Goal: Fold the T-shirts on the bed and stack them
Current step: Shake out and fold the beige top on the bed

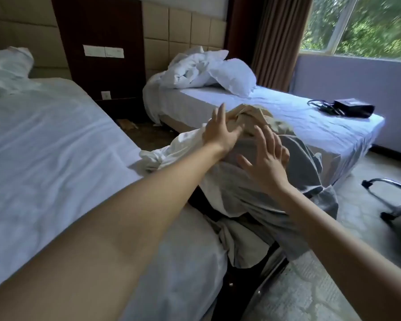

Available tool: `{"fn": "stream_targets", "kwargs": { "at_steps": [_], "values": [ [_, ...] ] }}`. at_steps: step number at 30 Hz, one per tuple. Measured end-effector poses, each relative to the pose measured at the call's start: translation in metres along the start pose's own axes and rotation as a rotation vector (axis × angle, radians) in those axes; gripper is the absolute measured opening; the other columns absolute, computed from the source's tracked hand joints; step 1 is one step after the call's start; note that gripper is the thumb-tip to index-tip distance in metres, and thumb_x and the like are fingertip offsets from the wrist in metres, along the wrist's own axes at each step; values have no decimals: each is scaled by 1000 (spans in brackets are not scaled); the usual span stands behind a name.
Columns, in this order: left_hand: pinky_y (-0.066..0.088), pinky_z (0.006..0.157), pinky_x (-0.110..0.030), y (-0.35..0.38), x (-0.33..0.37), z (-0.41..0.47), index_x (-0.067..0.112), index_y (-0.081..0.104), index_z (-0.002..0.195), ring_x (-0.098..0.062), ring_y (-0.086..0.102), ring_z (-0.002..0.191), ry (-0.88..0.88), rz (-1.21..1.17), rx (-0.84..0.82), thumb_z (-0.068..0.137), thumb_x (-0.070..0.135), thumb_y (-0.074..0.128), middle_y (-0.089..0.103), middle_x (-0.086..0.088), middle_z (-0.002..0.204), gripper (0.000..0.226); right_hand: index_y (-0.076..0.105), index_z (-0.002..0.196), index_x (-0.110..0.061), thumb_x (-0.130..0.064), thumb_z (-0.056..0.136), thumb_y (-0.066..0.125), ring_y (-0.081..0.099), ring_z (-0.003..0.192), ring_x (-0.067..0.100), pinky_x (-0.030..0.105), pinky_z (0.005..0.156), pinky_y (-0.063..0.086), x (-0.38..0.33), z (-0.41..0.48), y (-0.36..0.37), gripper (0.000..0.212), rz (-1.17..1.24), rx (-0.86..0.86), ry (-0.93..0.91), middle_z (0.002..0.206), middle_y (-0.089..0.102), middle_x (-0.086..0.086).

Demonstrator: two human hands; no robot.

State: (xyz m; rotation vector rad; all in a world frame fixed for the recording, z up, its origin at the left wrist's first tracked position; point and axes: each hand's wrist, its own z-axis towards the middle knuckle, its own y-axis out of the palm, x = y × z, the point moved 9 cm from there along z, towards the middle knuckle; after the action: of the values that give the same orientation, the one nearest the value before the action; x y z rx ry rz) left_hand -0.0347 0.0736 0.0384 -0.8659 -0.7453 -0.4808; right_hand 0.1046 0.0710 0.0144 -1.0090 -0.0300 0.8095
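Note:
A heap of T-shirts lies draped over a dark chair between two beds. On top is a beige shirt [252,117]. Below it is a grey shirt [310,163], and a white one [171,149] spills left onto the near bed [44,147]. My left hand [220,133] reaches over the top of the heap with fingers spread, touching the fabric. My right hand [264,161] is spread over the grey shirt, fingers straight. Neither hand grips anything.
The chair's dark frame [264,262] stands tight against the near bed's edge. The far bed [299,121] carries a crumpled duvet and pillow [208,70] and a black bag [352,107]. A chrome chair base [391,198] stands on the floor at right.

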Motion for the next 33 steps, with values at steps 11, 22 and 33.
{"fn": "stream_targets", "kwargs": {
  "at_steps": [11, 22, 33],
  "values": [
    [39, 100, -38, 19, -4, -6, 37, 46, 131, -32, 46, 120, 17, 269, -186, 95, 26, 43, 50, -12, 129, 38, 25, 145, -31, -30, 87, 57, 38, 131, 22, 43, 107, 29, 10, 9, 18, 66, 137, -156, 34, 142, 45, -4],
    [49, 82, -38, -116, -62, -39, 18, 58, 105, -36, 61, 98, -235, -271, 244, 95, 17, 44, 65, -16, 105, 18, 19, 148, -29, -36, 86, 63, 16, 140, 22, 39, 111, 12, -57, 4, 6, 76, 227, -52, 49, 154, 21, 0],
    [51, 88, -41, -311, -173, -162, 15, 55, 98, -31, 59, 99, -490, -302, 609, 98, 34, 41, 60, -10, 101, 24, 70, 86, -11, -12, 91, 58, 54, 73, 11, 23, 65, 37, -258, -54, 85, 13, 619, -402, -216, 73, 61, -4]
  ]
}}
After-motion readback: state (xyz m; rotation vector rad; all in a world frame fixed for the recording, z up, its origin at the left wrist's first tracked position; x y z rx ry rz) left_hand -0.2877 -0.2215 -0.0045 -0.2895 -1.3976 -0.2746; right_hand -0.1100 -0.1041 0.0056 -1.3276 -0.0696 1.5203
